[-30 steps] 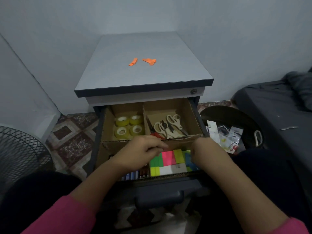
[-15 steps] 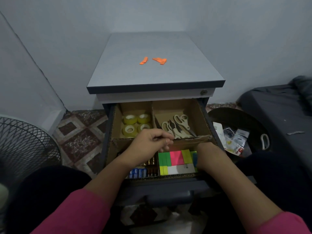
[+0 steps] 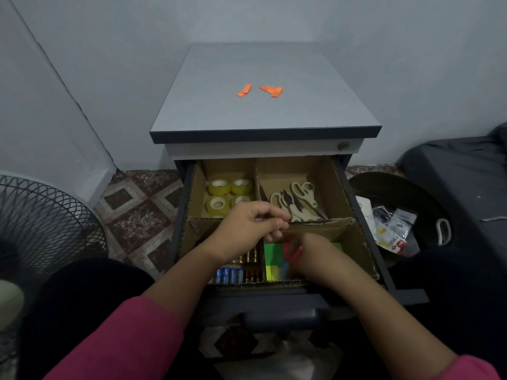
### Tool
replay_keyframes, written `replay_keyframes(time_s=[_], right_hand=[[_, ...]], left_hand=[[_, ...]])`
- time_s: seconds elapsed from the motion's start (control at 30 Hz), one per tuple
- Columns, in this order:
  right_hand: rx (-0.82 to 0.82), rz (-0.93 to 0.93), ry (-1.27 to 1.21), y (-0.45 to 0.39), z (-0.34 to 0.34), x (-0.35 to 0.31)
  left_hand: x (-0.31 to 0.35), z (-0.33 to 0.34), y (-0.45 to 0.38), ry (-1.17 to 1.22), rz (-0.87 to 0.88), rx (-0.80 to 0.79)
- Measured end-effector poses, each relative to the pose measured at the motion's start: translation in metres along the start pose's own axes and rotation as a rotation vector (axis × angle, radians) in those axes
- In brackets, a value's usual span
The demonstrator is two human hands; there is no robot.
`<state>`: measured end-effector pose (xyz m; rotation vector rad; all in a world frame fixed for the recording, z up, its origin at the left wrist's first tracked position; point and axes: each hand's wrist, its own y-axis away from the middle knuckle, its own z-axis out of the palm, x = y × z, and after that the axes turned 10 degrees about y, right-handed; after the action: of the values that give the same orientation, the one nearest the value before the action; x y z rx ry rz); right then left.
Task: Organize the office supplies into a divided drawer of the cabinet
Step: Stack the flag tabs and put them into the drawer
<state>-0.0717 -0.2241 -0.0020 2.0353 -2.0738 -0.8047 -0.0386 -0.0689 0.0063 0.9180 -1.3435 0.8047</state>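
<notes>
The cabinet's (image 3: 260, 116) top drawer (image 3: 365, 242) is pulled out, with cardboard walls splitting it into compartments. Yellow tape rolls (image 3: 219, 187) sit back left, beige scissors (image 3: 301, 196) back right, batteries (image 3: 230, 275) front left and coloured sticky notes (image 3: 273, 253) front right. My left hand (image 3: 247, 231) has curled fingers over the cross divider (image 3: 323, 229), its thumb and forefinger pinched at the top edge. Blurred with motion, my right hand (image 3: 315, 256) reaches into the front right compartment and grips a pink note pad (image 3: 292, 252).
Two orange paper scraps (image 3: 270, 90) lie on the cabinet top. A wire fan guard (image 3: 41, 223) stands at the left. A dark basket (image 3: 439, 215) with small packets (image 3: 392, 231) sits right of the drawer, beside dark bedding (image 3: 466, 171). Tiled floor (image 3: 142, 207) shows at the left.
My right hand left the divider's right end and moved left and down into the sticky note compartment, onto the pink pad. My left hand stayed at the divider.
</notes>
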Motion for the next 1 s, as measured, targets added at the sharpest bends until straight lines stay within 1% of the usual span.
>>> replay_keyframes(time_s=[0.3,0.67,1.0], right_hand=[[0.004,0.009,0.049,-0.015,0.010,-0.002],[0.048,0.005,0.087,-0.018,0.014,-0.001],[0.023,0.014,0.087,-0.018,0.015,-0.001]], left_hand=[[0.000,0.000,-0.002,0.002,-0.014,-0.003],[0.000,0.001,-0.001,0.011,-0.013,-0.009],[0.000,0.001,-0.001,0.007,-0.011,-0.011]])
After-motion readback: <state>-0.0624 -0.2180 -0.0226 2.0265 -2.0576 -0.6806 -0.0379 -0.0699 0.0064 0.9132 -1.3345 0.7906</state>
